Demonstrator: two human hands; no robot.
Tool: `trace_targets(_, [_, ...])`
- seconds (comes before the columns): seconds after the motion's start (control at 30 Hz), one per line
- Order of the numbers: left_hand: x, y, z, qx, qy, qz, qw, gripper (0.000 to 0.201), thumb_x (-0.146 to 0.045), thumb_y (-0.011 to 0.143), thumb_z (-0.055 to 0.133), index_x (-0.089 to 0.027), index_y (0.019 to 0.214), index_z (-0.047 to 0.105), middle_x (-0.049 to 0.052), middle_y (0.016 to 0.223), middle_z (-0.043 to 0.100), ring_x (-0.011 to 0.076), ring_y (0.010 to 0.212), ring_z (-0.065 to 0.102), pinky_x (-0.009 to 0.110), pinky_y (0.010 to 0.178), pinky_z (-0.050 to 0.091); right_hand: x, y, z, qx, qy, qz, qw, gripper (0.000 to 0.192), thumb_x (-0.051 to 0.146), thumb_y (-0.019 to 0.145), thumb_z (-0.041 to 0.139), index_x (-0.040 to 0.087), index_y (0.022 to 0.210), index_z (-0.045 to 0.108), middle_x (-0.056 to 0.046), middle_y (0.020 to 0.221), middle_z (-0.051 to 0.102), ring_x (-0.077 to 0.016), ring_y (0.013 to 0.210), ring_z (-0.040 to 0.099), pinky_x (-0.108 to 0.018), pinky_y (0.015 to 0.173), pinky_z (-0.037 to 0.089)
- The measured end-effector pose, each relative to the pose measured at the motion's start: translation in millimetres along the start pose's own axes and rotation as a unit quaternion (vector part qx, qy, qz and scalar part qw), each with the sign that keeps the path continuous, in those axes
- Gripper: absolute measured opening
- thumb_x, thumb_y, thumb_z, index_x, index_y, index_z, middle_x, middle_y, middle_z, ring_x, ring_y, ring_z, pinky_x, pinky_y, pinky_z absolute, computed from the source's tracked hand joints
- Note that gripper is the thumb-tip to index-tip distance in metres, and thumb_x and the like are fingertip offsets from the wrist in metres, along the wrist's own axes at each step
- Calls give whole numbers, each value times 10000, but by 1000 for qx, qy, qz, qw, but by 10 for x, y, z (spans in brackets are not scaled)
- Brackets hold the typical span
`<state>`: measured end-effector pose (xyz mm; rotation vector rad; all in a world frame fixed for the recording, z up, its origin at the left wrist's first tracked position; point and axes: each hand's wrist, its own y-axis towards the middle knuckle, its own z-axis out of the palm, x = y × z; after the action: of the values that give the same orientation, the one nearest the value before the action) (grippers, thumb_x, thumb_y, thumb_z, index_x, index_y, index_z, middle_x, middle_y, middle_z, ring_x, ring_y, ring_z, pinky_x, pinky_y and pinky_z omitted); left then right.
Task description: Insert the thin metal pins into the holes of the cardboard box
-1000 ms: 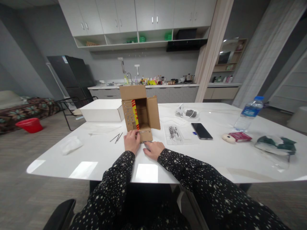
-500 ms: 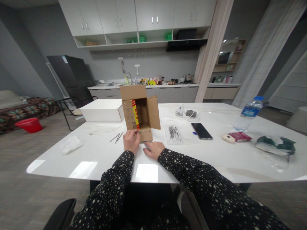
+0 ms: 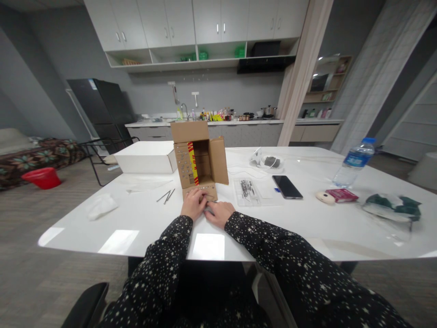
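L hand fingers are curling over the box bottom flap, pressing on it; can't tell if they're pinching anything. R hand is lying flat just beside, nr the table's front edge. Box is standing open-side fwd, mid-table. I'd say: brace w/ R, keep the flap flat.

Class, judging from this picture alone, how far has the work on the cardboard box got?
Done: the cardboard box lies on its side, flaps open. In hand: left hand presses the bottom flap; right hand rests beside. Left: loose nails on the table remain unused.
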<state>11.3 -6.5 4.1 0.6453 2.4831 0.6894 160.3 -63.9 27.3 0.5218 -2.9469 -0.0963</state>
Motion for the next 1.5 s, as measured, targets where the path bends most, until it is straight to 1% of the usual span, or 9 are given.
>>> trace_targets(0.3, [23,-3,33,21,21,6,1000,167,-208,823,471,-228,896,620,40,985,637,213,980,552,382,867,397,-9,-3,-3,-2,-1,-4,1000,380,453,897,341,227,1091,576,-84,997,684,-225,863,638,-317,713,411])
trace_targets(0.47, [15,-2,26,39,15,3,999,184,-221,844,456,-236,908,628,42,993,641,215,981,557,383,865,395,-30,20,45,-22,-5,-14,1000,373,456,886,345,230,1064,582,-76,956,690,-229,827,644,-312,664,406])
trace_targets(0.63, [0,-3,8,45,12,-4,999,176,-224,841,468,-232,907,630,48,994,637,220,990,555,389,874,392,-36,30,67,-28,-3,-18,999,369,452,885,347,231,1063,582,-74,955,691,-228,826,643,-310,662,403])
trace_targets(0.8, [0,-6,1,48,10,-6,999,179,-220,832,472,-225,907,635,53,994,632,219,991,553,388,876,389,-25,16,34,-11,-3,-12,1000,377,449,893,339,226,1088,572,-81,981,686,-226,847,640,-313,683,406])
trace_targets(1.03, [-9,-9,-12,49,4,-15,999,162,-216,819,472,-213,877,623,47,976,634,215,1008,555,386,889,379,-12,2,6,-5,-2,-4,1000,378,456,894,342,233,1103,564,-80,1006,684,-224,856,640,-311,694,409])
trace_targets(1.33, [-8,-11,1,52,11,-26,998,167,-209,803,475,-212,878,625,49,979,648,221,998,548,386,894,375,-32,14,37,-18,0,-11,1000,382,456,887,336,236,1101,564,-75,983,689,-227,829,643,-311,674,406])
trace_targets(1.5, [9,-14,12,45,8,-17,999,162,-211,804,476,-213,877,622,45,983,649,216,988,552,383,892,376,-31,21,47,-18,-1,-13,1000,389,458,889,331,238,1110,563,-75,983,688,-230,836,640,-316,680,407])
